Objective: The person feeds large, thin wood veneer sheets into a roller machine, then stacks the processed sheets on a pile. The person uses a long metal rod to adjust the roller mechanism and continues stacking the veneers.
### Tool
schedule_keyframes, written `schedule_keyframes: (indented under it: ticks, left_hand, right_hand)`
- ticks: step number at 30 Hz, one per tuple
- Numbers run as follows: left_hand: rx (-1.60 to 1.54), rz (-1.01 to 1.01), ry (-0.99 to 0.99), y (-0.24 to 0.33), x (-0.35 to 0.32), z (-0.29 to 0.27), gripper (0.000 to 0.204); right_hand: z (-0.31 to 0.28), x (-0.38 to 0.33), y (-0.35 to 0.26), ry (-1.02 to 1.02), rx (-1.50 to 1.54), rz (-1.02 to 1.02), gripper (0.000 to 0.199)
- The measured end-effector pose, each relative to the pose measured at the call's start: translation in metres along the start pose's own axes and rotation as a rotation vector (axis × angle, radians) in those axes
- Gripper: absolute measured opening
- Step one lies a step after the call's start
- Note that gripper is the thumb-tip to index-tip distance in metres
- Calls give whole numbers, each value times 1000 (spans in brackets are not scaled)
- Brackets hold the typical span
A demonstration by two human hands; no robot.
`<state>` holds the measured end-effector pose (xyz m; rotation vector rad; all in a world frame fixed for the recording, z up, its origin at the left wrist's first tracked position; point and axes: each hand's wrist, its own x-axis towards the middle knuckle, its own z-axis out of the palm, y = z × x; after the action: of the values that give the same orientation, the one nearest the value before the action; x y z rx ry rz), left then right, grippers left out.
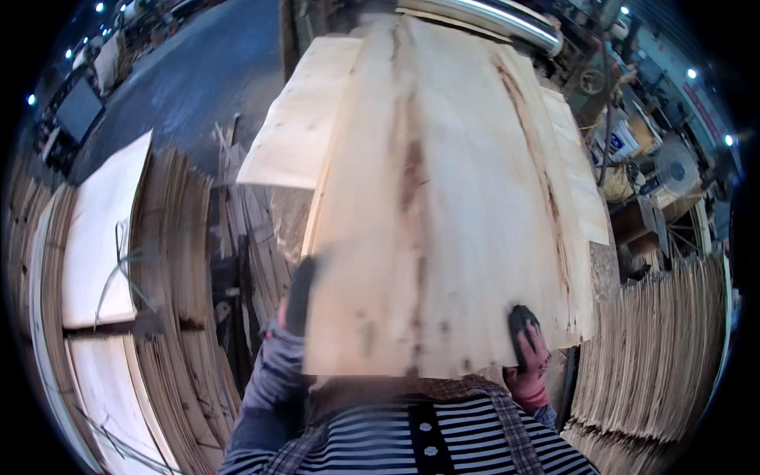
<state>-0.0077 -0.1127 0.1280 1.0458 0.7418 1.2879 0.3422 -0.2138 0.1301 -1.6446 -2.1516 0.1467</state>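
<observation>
- Veneer sheet fills frame centre, near edge at the chest, far end running to 12 o'clock.
- Left hand, gloved, grips its left edge at 8 o'clock.
- Right hand, gloved, pinches the near right corner at 4 o'clock, thumb on top.
- Veneer stacks at 9 o'clock and 3 o'clock crowd both sides.
- Metal roller at 12 o'clock beyond the far end; dark floor open at 11 o'clock.

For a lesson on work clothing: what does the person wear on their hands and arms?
The left hand wears a dark glove, and a grey-blue sleeve covers that arm. The right hand wears a red-pink glove with black fingertips and a ribbed pink cuff. A black-and-white striped top shows below.
</observation>
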Motion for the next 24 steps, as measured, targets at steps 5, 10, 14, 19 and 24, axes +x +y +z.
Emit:
schedule_keyframes:
  ticks: [5, 10, 14, 19, 24]
  left_hand:
    - [1173, -47, 422, -100, -61, -97, 56]
    - [1584, -139, 246, -103, -58, -43, 80]
    - [1574, -278, 305, -104, -47, -35, 81]
    - [1529, -311, 305, -108, -47, -44, 85]
    - [1357, -250, 228, -114, -52, -73, 86]
  right_hand:
    - [4, 66, -7, -32, -32, -36, 60]
    - [48, 146, 29, -64, -60, 47, 57]
    - [87, 223, 64, 50, -118, 16, 53]
    - [136, 355, 125, 176, -62, 91, 54]
    - [134, 424, 125, 140, -338, 239, 58]
